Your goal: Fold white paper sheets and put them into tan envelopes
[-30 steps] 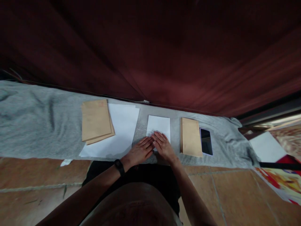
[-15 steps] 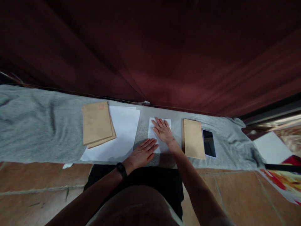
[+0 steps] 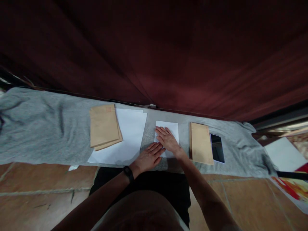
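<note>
Vs half a second ago: right hand (image 3: 167,140) is pulled back slightly from far edge of white paper (image 3: 173,127); that edge is uncovered.

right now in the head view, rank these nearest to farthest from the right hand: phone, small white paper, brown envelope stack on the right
1. Small white paper: directly under the right hand, touching it.
2. Brown envelope stack: to the hand's right.
3. Phone: farther right, just past the envelopes.
</note>
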